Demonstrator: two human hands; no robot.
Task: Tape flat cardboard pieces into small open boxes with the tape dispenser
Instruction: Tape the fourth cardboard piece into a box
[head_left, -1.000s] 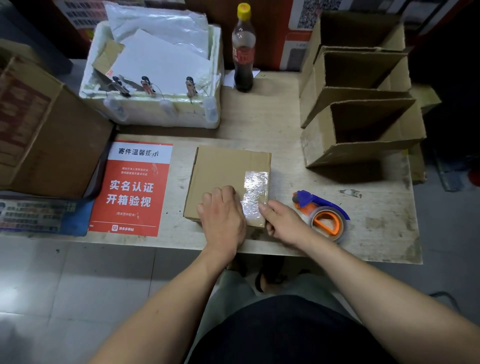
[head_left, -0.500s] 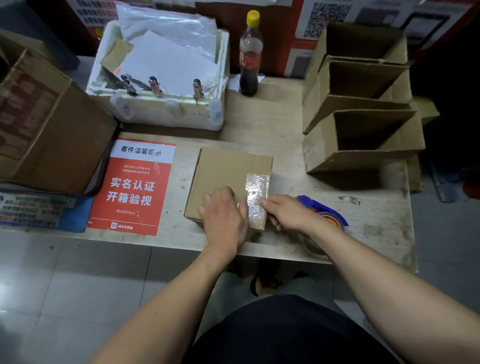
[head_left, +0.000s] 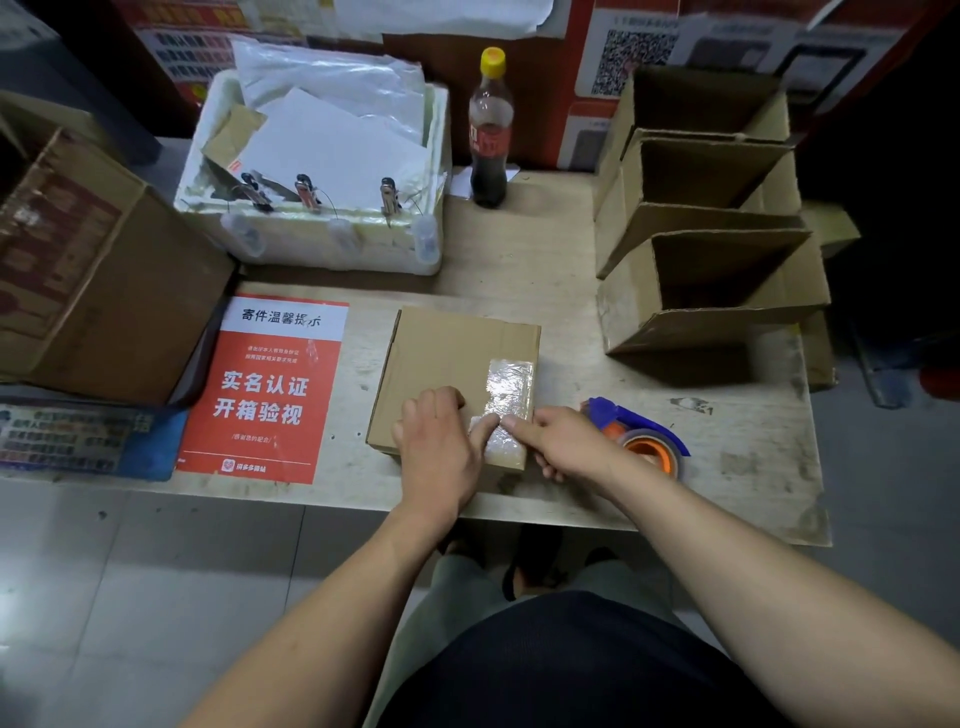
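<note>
- Cardboard box (head_left: 447, 364): brown, flap side up, lower centre of the frame on the table (head_left: 545, 249), near its front edge.
- Tape strip (head_left: 509, 400): clear and glossy, along the box's right-hand edge; its long axis runs from the near edge up-frame, and its near end folds over the front edge.
- Left hand (head_left: 439, 447): rests on the near part of the box top, fingers loosely curled, thumb stretched right onto the near end of the strip; it presses and pins, grasping nothing.
- Right hand (head_left: 561, 441): at the box's near right corner, one fingertip on the strip meeting the left thumb; the other fingers curl under, and whether they grip the corner cannot be told.
- Tape dispenser (head_left: 641, 436): blue and orange, flat on the table just right of the right hand and partly behind it; the right hand is the nearer. Judged: nothing stands between them.
- Open boxes (head_left: 711, 270): three finished, stacked on their sides at the right of the frame, well apart from the work.
- Red notice (head_left: 267, 389): flat, just left of the box.
- Foam box (head_left: 322, 228), cola bottle (head_left: 488, 130): upper centre, clear of the hands.
- Large carton (head_left: 93, 270): left edge.
</note>
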